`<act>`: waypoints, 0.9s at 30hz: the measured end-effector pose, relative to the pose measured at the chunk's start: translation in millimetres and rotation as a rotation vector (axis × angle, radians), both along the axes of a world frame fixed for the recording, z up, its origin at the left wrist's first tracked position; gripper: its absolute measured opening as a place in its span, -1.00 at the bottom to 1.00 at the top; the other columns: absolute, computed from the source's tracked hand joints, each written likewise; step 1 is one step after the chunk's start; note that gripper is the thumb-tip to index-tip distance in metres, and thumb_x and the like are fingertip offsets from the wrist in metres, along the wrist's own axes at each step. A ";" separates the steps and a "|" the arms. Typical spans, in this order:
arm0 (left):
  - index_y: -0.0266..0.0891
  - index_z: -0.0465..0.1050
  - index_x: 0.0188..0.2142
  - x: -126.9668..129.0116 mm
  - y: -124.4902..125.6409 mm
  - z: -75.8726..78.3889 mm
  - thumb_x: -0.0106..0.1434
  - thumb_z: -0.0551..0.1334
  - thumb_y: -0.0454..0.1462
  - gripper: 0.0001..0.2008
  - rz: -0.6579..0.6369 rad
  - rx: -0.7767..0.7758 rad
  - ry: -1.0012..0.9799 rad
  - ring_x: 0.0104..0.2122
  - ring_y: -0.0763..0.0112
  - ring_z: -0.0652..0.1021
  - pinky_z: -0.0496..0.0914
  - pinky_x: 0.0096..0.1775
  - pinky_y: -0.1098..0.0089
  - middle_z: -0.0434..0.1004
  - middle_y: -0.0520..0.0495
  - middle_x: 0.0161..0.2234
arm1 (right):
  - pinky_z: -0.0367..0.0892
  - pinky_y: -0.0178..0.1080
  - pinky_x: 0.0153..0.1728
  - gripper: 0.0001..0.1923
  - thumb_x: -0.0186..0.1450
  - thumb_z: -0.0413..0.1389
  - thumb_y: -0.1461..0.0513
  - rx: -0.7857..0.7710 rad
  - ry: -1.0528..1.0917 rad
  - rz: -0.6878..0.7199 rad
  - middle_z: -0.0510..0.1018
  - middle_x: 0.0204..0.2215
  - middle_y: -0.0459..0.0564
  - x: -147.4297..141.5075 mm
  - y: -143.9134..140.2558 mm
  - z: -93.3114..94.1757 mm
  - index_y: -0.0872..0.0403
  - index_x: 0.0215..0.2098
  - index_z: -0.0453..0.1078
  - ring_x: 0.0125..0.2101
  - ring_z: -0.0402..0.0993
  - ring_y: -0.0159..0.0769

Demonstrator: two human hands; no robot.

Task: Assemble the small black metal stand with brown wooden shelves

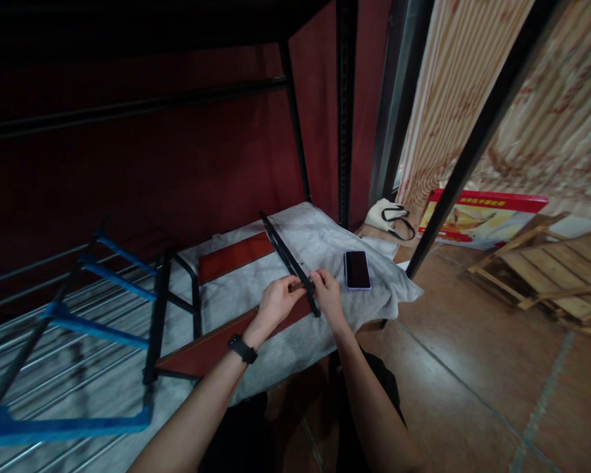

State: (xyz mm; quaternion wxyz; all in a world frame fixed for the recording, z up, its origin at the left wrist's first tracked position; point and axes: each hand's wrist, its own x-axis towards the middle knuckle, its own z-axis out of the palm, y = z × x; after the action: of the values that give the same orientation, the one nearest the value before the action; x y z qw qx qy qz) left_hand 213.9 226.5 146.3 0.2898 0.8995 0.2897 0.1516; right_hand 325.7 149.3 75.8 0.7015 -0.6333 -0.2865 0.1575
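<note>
A long black bar (288, 257) lies slantwise across the ends of two reddish-brown boards, the far board (235, 256) and the near board (197, 348). My left hand (277, 301), with a dark watch at the wrist, is closed in a pinch beside the bar's near end; what its fingertips hold is too small to make out. From the other side, my right hand (329, 295) has its bent fingers closed on the bar near the same joint. At the boards' left end stands a black frame (158, 315) with blue-wrapped crosspieces (103, 328).
Grey cloth (305, 226) covers the low rack of metal rods (34, 355) under the work. A phone (357, 270) lies right of my hands. Black posts (343, 131) rise behind and at right. A folded wooden chair (561, 263) and a red-yellow box (480, 220) stand on the tiled floor.
</note>
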 end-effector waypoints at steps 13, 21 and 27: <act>-0.16 0.62 -0.19 1.8 4.8 -5.0 0.23 0.28 -0.19 -0.80 0.021 0.017 0.005 -0.17 0.23 0.60 0.43 -0.10 0.31 0.66 -0.08 -0.14 | 0.25 -0.32 -0.52 -0.72 0.31 0.04 0.01 0.063 0.097 0.096 0.43 -0.57 -0.16 6.7 -6.8 5.4 0.02 -0.35 0.42 -0.59 0.32 -0.38; -0.19 0.62 -0.20 1.2 4.2 -2.7 0.23 0.26 -0.18 -0.78 0.003 -0.033 -0.023 -0.20 0.25 0.62 0.44 -0.14 0.33 0.67 -0.07 -0.17 | 0.17 -0.33 -0.47 -0.67 0.36 0.01 0.03 -0.029 -0.094 0.087 0.38 -0.59 -0.16 11.7 -12.9 9.9 0.01 -0.47 0.34 -0.53 0.32 -0.36; -0.20 0.60 -0.28 3.1 3.2 0.0 0.23 0.25 -0.16 -0.79 0.018 -0.024 0.012 -0.27 0.27 0.61 0.42 -0.22 0.36 0.67 -0.08 -0.24 | 0.07 -0.32 -0.47 -0.54 0.41 -0.07 -0.02 -0.124 -0.214 0.018 0.31 -0.63 -0.17 10.7 -8.0 8.1 0.01 -0.57 0.24 -0.55 0.26 -0.37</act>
State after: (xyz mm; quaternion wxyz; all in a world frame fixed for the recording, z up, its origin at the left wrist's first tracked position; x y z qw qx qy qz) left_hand 217.0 229.7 146.3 0.2977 0.8942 0.3010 0.1454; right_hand 336.4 141.4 83.9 0.6249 -0.6862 -0.3548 0.1128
